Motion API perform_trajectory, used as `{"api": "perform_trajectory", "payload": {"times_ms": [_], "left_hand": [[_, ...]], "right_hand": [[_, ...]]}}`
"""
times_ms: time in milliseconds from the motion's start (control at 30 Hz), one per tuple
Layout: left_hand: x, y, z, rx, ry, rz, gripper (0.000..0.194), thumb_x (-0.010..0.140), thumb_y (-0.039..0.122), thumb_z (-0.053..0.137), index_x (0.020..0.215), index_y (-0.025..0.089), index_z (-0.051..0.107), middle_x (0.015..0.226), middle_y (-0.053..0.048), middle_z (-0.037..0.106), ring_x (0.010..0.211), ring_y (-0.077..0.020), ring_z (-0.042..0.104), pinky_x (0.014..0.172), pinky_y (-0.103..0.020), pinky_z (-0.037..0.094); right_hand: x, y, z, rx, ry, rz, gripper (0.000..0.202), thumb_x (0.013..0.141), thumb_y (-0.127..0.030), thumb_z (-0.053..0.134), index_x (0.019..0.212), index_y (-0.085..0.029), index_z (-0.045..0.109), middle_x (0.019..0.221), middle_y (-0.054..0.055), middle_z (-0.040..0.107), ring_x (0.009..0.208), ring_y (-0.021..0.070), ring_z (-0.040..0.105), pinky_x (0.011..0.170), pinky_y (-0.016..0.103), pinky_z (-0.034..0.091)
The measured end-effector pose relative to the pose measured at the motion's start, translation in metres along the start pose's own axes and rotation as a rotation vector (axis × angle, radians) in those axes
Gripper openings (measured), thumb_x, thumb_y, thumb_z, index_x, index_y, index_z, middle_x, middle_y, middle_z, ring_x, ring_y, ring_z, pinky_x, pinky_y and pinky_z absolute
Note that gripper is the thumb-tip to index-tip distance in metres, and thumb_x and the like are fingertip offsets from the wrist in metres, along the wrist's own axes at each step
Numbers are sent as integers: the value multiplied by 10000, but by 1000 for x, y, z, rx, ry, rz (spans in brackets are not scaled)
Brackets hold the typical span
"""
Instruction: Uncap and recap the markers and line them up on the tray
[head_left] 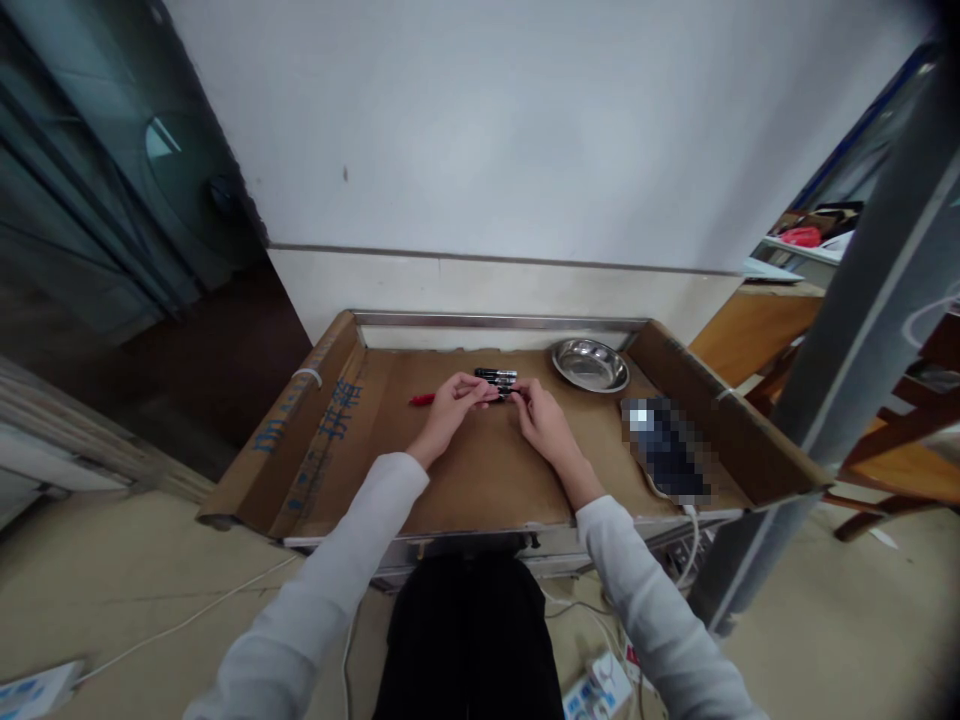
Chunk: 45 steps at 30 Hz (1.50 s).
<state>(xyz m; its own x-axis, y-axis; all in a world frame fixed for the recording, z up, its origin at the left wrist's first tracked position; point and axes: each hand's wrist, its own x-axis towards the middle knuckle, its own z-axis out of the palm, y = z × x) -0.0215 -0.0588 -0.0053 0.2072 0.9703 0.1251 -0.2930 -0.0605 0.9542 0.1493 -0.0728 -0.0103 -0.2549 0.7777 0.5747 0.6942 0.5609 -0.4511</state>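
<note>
Several dark pens with clear and silver parts (495, 374) lie side by side across the middle of the cardboard-lined tray (480, 490). Just in front of them, my left hand (456, 402) has its fingers closed on a slim pen-like piece. My right hand (538, 415) pinches the dark end of a piece at the right of the pens. Whether both hands hold the same piece is too small to tell. A red pen (422, 399) sticks out to the left of my left hand, its other end hidden by the fingers.
A round metal bowl (591, 366) sits at the tray's back right. Nearer the right side lies a phone, blurred out (667, 450), with a white cable (693, 545) over the front edge. Cardboard walls rise left and right; a grey post (840, 330) stands beyond the right wall.
</note>
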Motion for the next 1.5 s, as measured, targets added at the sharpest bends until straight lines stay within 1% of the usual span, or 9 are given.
{"api": "perform_trajectory", "payload": {"times_ms": [200,400,533,733,867,967,1067,1233,1500], "left_hand": [[3,-7,-1,159,-63,71,279,705,381,674,822,161,546,831,-39,679,816,-175,649,741,-300,479],[-3,-5,-2,657,-53,286,192,778,361,603,748,172,606,765,2,659,748,-149,605,715,-266,445],[-7,-4,-2,819,-40,361,144,821,321,559,791,187,601,792,14,660,751,-136,600,716,-251,436],[-7,-5,1,881,-95,435,194,868,316,494,1017,202,541,985,-23,638,917,-142,597,827,-272,452],[-9,-4,4,1116,-135,548,247,893,271,435,1116,199,513,1131,-58,586,1075,-182,521,948,-344,385],[-11,-3,5,1284,-195,561,269,896,274,423,1139,208,517,1125,-54,589,1080,-205,499,940,-370,369],[-12,-3,5,1395,-148,535,324,897,323,420,1195,217,492,1078,-58,589,1023,-216,499,897,-376,374],[-11,-4,6,1488,-140,554,324,893,355,426,1175,220,511,1152,-65,540,1038,-223,463,869,-368,362],[-12,-5,4,1381,-170,534,221,871,391,469,877,197,575,887,-36,603,915,-198,523,846,-346,392]], "right_hand": [[0,-2,0,-27,-59,-37,212,924,-289,339,1063,-192,465,993,101,618,853,221,570,776,343,440],[-1,1,-1,100,-96,-99,209,923,-275,367,1063,-225,514,1036,62,617,955,189,570,855,321,434],[-1,3,-3,132,-103,-105,207,916,-279,390,1039,-242,552,1026,50,625,960,185,574,865,324,437],[0,4,-3,146,-11,-57,193,912,-297,394,1006,-225,546,977,59,621,932,188,575,843,323,443],[0,10,-2,124,102,44,223,918,-312,358,1014,-196,521,974,82,611,912,192,578,823,323,446],[-1,15,-3,73,149,121,238,920,-315,334,1014,-181,506,966,94,609,869,193,581,794,322,446],[-3,18,-3,34,154,168,237,919,-304,315,1008,-179,495,942,94,611,822,194,583,757,315,444],[-4,22,-2,-21,130,195,213,911,-279,313,993,-184,485,952,100,615,835,207,583,755,322,436],[-4,20,-1,-45,85,162,195,907,-237,312,974,-187,488,936,99,613,855,216,569,765,336,435]]}}
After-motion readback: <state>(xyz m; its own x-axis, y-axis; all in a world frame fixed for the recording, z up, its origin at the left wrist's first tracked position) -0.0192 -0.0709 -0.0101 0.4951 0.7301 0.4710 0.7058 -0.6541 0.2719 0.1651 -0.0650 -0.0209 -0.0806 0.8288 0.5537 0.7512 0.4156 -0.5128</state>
